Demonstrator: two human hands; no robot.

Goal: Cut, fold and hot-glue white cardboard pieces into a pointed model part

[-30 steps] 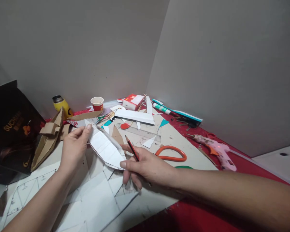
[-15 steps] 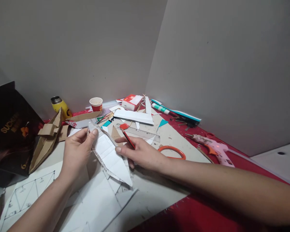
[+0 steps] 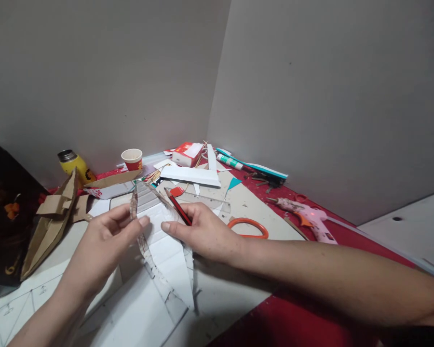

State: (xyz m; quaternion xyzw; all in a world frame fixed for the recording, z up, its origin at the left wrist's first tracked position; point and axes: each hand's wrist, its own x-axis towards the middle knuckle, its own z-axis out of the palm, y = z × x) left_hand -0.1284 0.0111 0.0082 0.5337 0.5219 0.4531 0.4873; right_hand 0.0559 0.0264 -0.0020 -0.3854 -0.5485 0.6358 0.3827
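Note:
Between both hands is a folded piece of white cardboard [image 3: 162, 243], creased across and narrowing to a point at its lower end. My left hand [image 3: 110, 241] pinches its left edge between thumb and fingers. On the opposite edge my right hand [image 3: 202, 231] presses its thumb, and a red and black pencil [image 3: 179, 207] is tucked in the same hand, tip up. The fingers behind the cardboard are hidden. Below it lie white sheets [image 3: 130, 299] with drawn lines. Orange scissor handles [image 3: 249, 226] show just beyond my right wrist.
A pink glue gun [image 3: 307, 217] rests on the red table cover at right. Farther back are a clear ruler [image 3: 210, 201], white strips [image 3: 190, 174], a paper cup [image 3: 132, 160] and a yellow bottle [image 3: 75, 166]. Brown cardboard [image 3: 52, 226] and a dark box [image 3: 7, 207] stand at left.
The view has swung slightly right, so the table things sit farther left. The cardboard has been turned more upright, and my left hand has slid lower along its edge.

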